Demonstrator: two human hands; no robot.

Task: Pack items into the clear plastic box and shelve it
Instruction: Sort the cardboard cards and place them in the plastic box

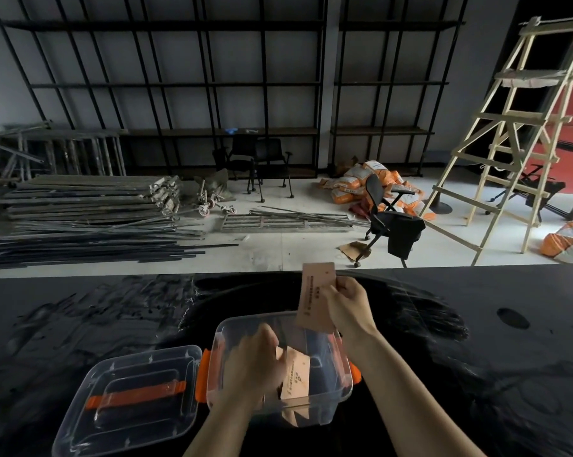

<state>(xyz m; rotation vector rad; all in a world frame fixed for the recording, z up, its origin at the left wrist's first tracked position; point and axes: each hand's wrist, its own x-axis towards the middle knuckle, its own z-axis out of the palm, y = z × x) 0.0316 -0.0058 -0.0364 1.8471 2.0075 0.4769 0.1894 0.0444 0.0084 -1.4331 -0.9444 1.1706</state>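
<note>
A clear plastic box (pixel 341 387) with orange side latches stands open on the black table, near its front edge. My left hand (pixel 255 361) reaches down inside it and grips a tan cardboard packet (pixel 295 374) that lies in the box. Above the box's far right corner, my right hand (pixel 347 306) holds a second tan cardboard packet (pixel 316 291) upright. The box's clear lid (pixel 130 400), with an orange handle, lies flat on the table to the left, touching the box.
The black table (pixel 476 324) stretches wide to both sides. Beyond it are black metal shelves (pixel 212 84) on the far wall, stacked poles (pixel 80 219) on the floor at left, office chairs (pixel 390 222), orange sacks and a wooden ladder (pixel 509 143) at right.
</note>
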